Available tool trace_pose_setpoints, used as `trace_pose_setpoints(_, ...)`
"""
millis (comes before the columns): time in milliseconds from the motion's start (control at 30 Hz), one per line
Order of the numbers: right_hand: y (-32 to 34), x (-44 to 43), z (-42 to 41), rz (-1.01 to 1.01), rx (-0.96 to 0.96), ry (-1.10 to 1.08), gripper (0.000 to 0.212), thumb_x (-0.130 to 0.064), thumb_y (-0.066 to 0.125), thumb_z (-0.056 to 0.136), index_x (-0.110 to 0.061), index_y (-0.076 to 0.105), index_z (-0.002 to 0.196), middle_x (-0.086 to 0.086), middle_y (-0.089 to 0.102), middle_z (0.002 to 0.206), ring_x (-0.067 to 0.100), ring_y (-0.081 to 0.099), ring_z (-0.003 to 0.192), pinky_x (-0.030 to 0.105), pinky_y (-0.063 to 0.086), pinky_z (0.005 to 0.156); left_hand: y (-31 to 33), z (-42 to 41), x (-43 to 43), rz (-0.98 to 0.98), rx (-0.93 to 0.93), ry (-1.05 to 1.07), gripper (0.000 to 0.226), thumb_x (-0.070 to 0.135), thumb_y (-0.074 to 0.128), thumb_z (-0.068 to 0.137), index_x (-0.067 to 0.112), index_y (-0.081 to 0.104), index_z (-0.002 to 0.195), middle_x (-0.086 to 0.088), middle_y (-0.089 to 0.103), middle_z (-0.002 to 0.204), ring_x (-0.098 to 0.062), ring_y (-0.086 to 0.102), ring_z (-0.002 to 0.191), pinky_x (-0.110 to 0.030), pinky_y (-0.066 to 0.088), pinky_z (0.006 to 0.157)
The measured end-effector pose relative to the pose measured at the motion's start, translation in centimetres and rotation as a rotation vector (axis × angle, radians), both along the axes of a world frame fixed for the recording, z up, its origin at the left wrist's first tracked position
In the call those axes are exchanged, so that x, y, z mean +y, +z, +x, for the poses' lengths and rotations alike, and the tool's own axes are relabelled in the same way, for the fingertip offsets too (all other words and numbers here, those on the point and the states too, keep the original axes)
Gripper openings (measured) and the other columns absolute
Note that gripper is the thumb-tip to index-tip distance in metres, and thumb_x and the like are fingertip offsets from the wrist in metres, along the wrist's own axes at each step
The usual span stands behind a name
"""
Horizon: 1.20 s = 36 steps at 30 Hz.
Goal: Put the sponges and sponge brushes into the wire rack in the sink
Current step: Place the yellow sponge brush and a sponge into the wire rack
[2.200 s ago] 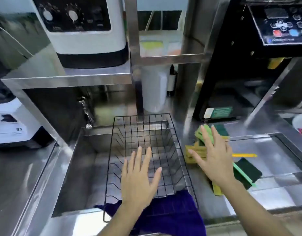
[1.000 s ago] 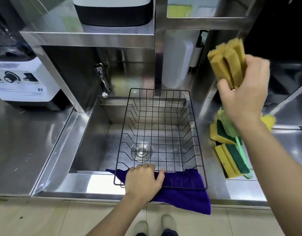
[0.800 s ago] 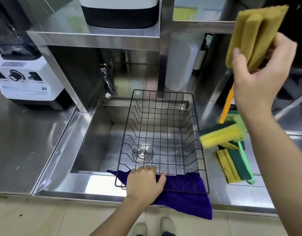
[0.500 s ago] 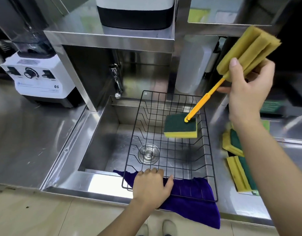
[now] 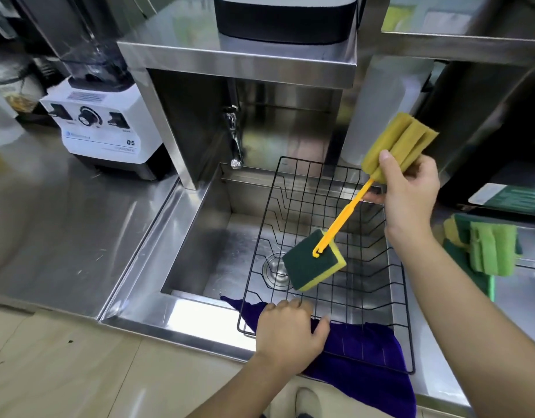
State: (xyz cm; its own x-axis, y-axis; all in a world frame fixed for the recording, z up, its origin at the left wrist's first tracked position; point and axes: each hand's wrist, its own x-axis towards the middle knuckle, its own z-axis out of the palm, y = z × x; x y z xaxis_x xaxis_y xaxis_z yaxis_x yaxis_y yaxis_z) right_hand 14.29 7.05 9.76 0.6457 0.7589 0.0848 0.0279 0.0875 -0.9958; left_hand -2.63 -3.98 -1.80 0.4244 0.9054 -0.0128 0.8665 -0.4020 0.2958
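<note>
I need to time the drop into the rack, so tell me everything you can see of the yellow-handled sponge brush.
The sponge brush has a ribbed, mustard-yellow foam head on a thin, bright yellow plastic handle that ends in a small hook. The right hand grips it at the base of the head, which points up and right while the handle slants down and left over the wire rack. The hook end overlaps a green-and-yellow sponge above the rack floor; whether it is hooked in cannot be told.

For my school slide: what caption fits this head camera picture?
Right hand lowers a sponge brush into the wire rack.
</note>
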Motion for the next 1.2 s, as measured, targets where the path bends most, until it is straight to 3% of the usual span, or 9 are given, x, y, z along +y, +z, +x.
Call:
trace_pose_setpoints(200, -1.1, 0.4, 0.1, -0.046, 0.004, 0.005, 0.024, -0.030, 0.059, 0.088, -0.016, 0.048, 0.106, 0.002, 0.058, 0.100, 0.017, 0.064, 0.086, 0.025, 0.058, 0.051, -0.6, 0.0, 0.2, 0.050, -0.032, 0.009, 0.045, 0.049, 0.036, 0.084, 0.018, 0.057, 0.058, 0.002, 0.055, 0.051, -0.018, 0.051, 0.045, -0.027, 0.040, 0.048)
trace_pose_setpoints(333, -2.2, 0.7, 0.1, -0.124, 0.020, 0.011, 0.020, -0.031, 0.055, 0.090, -0.018, 0.047, 0.103, -0.004, 0.057, 0.092, 0.015, 0.062, 0.083, 0.025, 0.057, 0.051, -0.2, -0.2, 0.3, 0.140, -0.230, 0.080, 0.033, 0.042, 0.045, 0.082, 0.018, 0.053, 0.059, 0.006, 0.050, 0.053, -0.012, 0.047, 0.045, -0.019, 0.032, 0.045)
trace_pose_setpoints(433, -2.9, 0.7, 0.1, -0.160, 0.072, 0.013, 0.020, -0.030, 0.054, 0.091, -0.018, 0.048, 0.105, -0.006, 0.055, 0.089, 0.011, 0.061, 0.080, 0.025, 0.057, 0.048, 0.0, -0.2, 1.2, 0.168, -0.328, 0.142, 0.031, 0.045, 0.047, 0.082, 0.017, 0.061, 0.084, 0.005, 0.058, 0.078, -0.011, 0.052, 0.071, -0.021, 0.038, 0.061)
trace_pose_setpoints(500, -3.1, 0.8, 0.0, -0.180, 0.108, 0.017, 0.022, -0.030, 0.054, 0.090, -0.016, 0.049, 0.108, -0.006, 0.055, 0.089, 0.011, 0.060, 0.082, 0.027, 0.058, 0.050, 0.1, -0.1, 1.9, 0.131, -0.359, 0.141, 0.046, 0.052, 0.047, 0.081, 0.016, 0.058, 0.107, 0.000, 0.058, 0.105, -0.015, 0.050, 0.096, -0.027, 0.040, 0.079)
trace_pose_setpoints(667, -3.5, 1.0, 0.1, -0.196, 0.152, 0.022, 0.032, -0.030, 0.054, 0.090, -0.010, 0.051, 0.116, -0.005, 0.056, 0.092, 0.011, 0.061, 0.086, 0.027, 0.058, 0.045, 0.4, 0.7, 3.5, -0.109, -0.348, 0.058, 0.092, 0.067, 0.056, 0.071, 0.021, 0.023, 0.144, -0.004, 0.027, 0.148, -0.023, 0.019, 0.136, -0.039, 0.016, 0.109)
trace_pose_setpoints(700, -3.5, 1.0, 0.1, -0.196, 0.159, 0.021, 0.031, -0.030, 0.054, 0.091, -0.011, 0.051, 0.115, -0.004, 0.056, 0.092, 0.011, 0.060, 0.085, 0.025, 0.057, 0.044, 0.4, 0.7, 3.9, -0.169, -0.337, 0.063, 0.099, 0.064, 0.063, 0.071, 0.021, 0.015, 0.146, -0.002, 0.023, 0.150, -0.021, 0.015, 0.137, -0.039, 0.011, 0.111)
trace_pose_setpoints(767, -3.6, 1.0, 0.2, -0.197, 0.171, 0.017, 0.029, -0.029, 0.054, 0.091, -0.011, 0.051, 0.112, -0.004, 0.055, 0.093, 0.011, 0.060, 0.085, 0.024, 0.056, 0.043, 0.4, 0.7, 4.8, -0.255, -0.323, 0.090, 0.107, 0.054, 0.074, 0.069, 0.022, 0.007, 0.147, 0.001, 0.031, 0.144, -0.019, 0.025, 0.133, -0.039, 0.018, 0.110)
trace_pose_setpoints(900, -3.8, 0.8, 0.8, -0.194, 0.181, -0.012, 0.025, -0.028, 0.055, 0.091, -0.011, 0.050, 0.108, -0.004, 0.055, 0.090, 0.010, 0.060, 0.082, 0.023, 0.055, 0.041, 0.3, 0.5, 5.4, -0.343, -0.321, 0.126, 0.089, 0.043, 0.076, 0.072, 0.022, 0.021, 0.139, 0.004, 0.043, 0.126, -0.018, 0.044, 0.114, -0.036, 0.040, 0.093)
trace_pose_setpoints(1200, -3.7, 1.1, 1.1, -0.155, 0.122, -0.105, 0.021, -0.031, 0.053, 0.091, -0.014, 0.050, 0.103, -0.002, 0.056, 0.088, 0.012, 0.063, 0.080, 0.021, 0.053, 0.040, -0.5, 1.0, 6.0, -0.369, -0.194, 0.124, 0.081, 0.049, 0.072, 0.073, 0.022, 0.027, 0.135, 0.003, 0.045, 0.126, -0.018, 0.043, 0.115, -0.037, 0.039, 0.093)
